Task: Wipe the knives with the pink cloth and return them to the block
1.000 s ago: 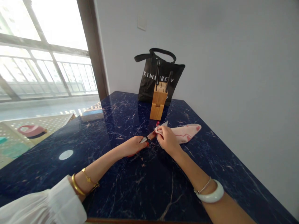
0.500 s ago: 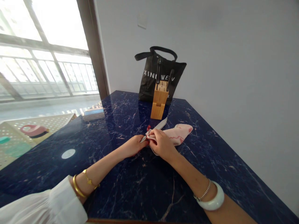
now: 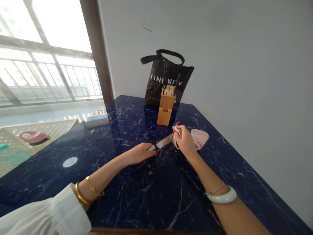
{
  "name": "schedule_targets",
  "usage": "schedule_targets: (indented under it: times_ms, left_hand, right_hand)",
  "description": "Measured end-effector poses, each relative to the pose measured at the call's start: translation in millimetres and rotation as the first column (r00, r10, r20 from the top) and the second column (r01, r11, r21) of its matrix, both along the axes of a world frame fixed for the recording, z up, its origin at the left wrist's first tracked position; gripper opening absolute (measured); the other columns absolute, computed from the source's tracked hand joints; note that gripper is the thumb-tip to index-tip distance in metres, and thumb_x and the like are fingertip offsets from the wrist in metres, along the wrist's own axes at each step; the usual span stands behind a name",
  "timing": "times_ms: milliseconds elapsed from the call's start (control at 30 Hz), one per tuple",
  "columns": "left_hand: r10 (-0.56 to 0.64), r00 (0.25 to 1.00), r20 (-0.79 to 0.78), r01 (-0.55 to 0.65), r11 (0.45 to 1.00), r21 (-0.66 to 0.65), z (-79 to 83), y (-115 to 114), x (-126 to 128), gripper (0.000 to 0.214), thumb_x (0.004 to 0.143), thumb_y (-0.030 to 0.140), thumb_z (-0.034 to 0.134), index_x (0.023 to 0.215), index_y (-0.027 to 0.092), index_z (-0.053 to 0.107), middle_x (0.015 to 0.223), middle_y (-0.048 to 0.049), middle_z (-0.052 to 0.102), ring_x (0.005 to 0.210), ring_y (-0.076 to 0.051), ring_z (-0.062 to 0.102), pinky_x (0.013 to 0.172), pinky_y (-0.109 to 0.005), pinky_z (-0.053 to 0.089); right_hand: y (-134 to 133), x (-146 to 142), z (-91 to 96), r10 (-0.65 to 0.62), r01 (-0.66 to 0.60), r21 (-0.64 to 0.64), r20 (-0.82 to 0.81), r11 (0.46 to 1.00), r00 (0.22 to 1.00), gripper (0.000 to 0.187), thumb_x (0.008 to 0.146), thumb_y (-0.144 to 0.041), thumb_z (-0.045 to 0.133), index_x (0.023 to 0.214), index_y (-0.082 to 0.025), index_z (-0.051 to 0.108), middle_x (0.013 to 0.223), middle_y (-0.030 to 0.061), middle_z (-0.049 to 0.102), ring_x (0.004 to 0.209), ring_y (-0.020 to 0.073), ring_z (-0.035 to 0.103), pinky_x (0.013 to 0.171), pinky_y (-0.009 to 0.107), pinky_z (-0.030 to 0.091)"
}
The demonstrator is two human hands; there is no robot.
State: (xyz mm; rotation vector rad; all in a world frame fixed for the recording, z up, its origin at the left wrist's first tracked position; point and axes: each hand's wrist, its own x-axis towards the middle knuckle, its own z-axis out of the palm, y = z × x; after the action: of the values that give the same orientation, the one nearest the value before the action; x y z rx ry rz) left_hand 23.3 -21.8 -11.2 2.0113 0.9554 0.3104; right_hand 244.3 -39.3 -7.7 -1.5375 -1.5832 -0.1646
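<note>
1. knife (image 3: 165, 141) sits mid-frame, handle wrapped in the left hand's (image 3: 142, 153) fingers
2. right hand (image 3: 186, 141) pinching pinkish cloth (image 3: 201, 138) at the blade's far end
3. black bag (image 3: 171, 70), upper centre, shows "XIN", "WE", "V", "&"

Daylight blows out the window (image 3: 66, 26) at left; the tabletop (image 3: 137, 195) shows reflections; edges look stretched.
</note>
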Motion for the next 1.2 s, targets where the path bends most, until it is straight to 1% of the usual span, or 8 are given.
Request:
schedule_targets:
  times_ms: [167,333,433,500,633,933,1067,1200]
  left_hand:
    - [0.028,0.999,-0.016,-0.029,0.997,-0.065,8.0,-4.0,0.4,0.031,0.074,0.046,0.046,0.08,0.017,0.052,0.047,0.0071,0.038,0.034,-0.006,0.033,0.034,-0.017,0.022]
    - [0.086,0.996,0.009,-0.083,0.982,-0.172,17.0,-9.4,1.8,0.03,0.076,0.045,0.042,0.084,0.017,0.049,0.038,0.01,0.032,0.025,-0.006,0.027,0.027,-0.017,0.02]
    - [0.097,0.994,0.047,-0.087,0.98,-0.179,13.2,-7.2,2.5,0.029,0.075,0.046,0.043,0.077,0.017,0.045,0.036,0.0102,0.033,0.024,-0.006,0.029,0.025,-0.016,0.021]
    - [0.084,0.993,0.077,-0.069,0.982,-0.178,8.5,-4.5,2.2,0.029,0.075,0.047,0.044,0.074,0.018,0.043,0.036,0.0102,0.034,0.023,-0.006,0.03,0.025,-0.016,0.021]
    - [0.073,0.992,0.107,-0.052,0.981,-0.189,4.0,-1.5,0.8,0.032,0.074,0.05,0.045,0.073,0.018,0.042,0.037,0.0102,0.035,0.023,-0.005,0.029,0.025,-0.016,0.021]
    - [0.092,0.991,0.098,-0.07,0.976,-0.205,14.2,-7.8,0.2,0.036,0.073,0.055,0.044,0.073,0.019,0.041,0.038,0.0102,0.034,0.025,-0.004,0.026,0.026,-0.015,0.019]
    - [0.06,0.996,0.063,-0.046,0.979,-0.2,15.8,-8.8,-2.3,0.041,0.071,0.058,0.044,0.079,0.018,0.046,0.041,0.01,0.033,0.026,-0.004,0.026,0.026,-0.015,0.018]
    - [0.022,0.999,0.028,-0.017,0.986,-0.168,20.4,-11.9,-4.0,0.044,0.072,0.058,0.043,0.085,0.017,0.051,0.041,0.0092,0.033,0.028,-0.005,0.026,0.027,-0.016,0.018]
  right_hand:
    - [1.5,16.4,-0.8,-0.012,0.012,0.004,-0.06,1.0,0.998,0.018,0.075,-0.018,0.042,0.092,-0.017,0.047,0.091,0.008,0.058,0.085,0.0205,0.054,0.075,0.033,0.041]
    - [-11.1,-26.6,0.9,0.214,-0.209,-0.119,0.036,0.971,0.976,0.015,0.071,-0.013,0.046,0.085,-0.019,0.048,0.085,0.0039,0.057,0.081,0.0175,0.053,0.074,0.029,0.04]
    - [-21.4,-56.1,3.1,0.35,-0.336,-0.15,0.079,0.93,0.933,0.017,0.071,-0.011,0.046,0.086,-0.019,0.048,0.087,0.0035,0.056,0.085,0.0168,0.051,0.077,0.028,0.039]
    - [-26.8,-67.8,4.2,0.376,-0.362,-0.144,0.089,0.921,0.922,0.018,0.073,-0.012,0.046,0.088,-0.019,0.048,0.088,0.004,0.056,0.087,0.017,0.05,0.079,0.029,0.038]
    - [-30.8,-72.6,5.0,0.344,-0.329,-0.154,0.085,0.932,0.935,0.016,0.072,-0.012,0.047,0.086,-0.019,0.048,0.086,0.0046,0.055,0.086,0.0177,0.049,0.078,0.03,0.039]
    - [-28.3,-67.1,4.5,0.325,-0.31,-0.147,0.086,0.939,0.942,0.017,0.067,-0.011,0.047,0.082,-0.019,0.046,0.084,0.0036,0.055,0.083,0.0172,0.05,0.076,0.029,0.04]
    - [-19.9,-50.3,4.6,0.238,-0.232,-0.112,0.049,0.966,0.97,0.015,0.067,-0.013,0.047,0.081,-0.019,0.047,0.083,0.0033,0.056,0.081,0.0171,0.051,0.074,0.029,0.04]
    - [-7.3,-17.2,3.5,0.078,-0.08,-0.058,-0.027,0.995,0.997,0.017,0.068,-0.017,0.047,0.085,-0.018,0.05,0.084,0.0051,0.058,0.08,0.0187,0.054,0.074,0.031,0.041]
